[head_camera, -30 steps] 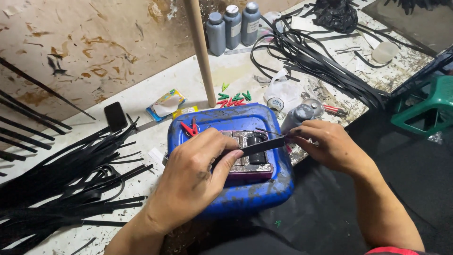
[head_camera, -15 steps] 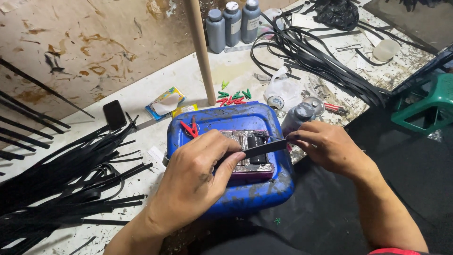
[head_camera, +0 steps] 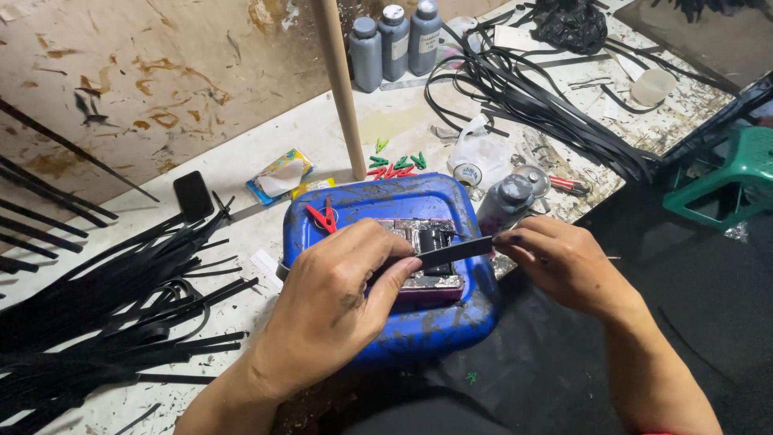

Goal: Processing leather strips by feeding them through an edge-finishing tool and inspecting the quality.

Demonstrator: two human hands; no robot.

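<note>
A short black strip (head_camera: 452, 252) is stretched level between my two hands, over a small ink-stained tray (head_camera: 439, 283). That tray rests on the lid of a blue plastic container (head_camera: 435, 322). My left hand (head_camera: 334, 302) pinches the strip's left end between thumb and fingers. My right hand (head_camera: 564, 266) pinches its right end. A red clip (head_camera: 324, 217) lies on the blue lid behind my left hand. A grey bottle (head_camera: 506, 203) stands just behind my right hand.
A heap of long black strips (head_camera: 105, 306) covers the table at left. More black strips (head_camera: 531, 97) coil at the back right. Three grey bottles (head_camera: 394, 40), a wooden pole (head_camera: 340, 89), a black phone (head_camera: 194, 196), coloured clips (head_camera: 396, 163) and a green stool (head_camera: 725, 181) stand around.
Both hands have stayed over the tray with the strip between them. Only slight shifts of the fingers and the camera show.
</note>
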